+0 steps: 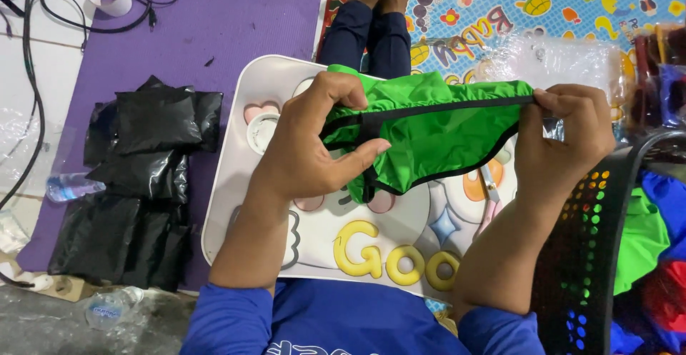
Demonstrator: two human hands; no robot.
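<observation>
— Where is the green cloth?

— Up over the white lap tray. The left hand pinches one end shut, the right hand pinches the other — so it looks pulled flat between them.

— What else?

— Black packets on the purple mat; a black basket of bright cloth, cut off at the edge. The clear wrap is hard to make out.
</observation>
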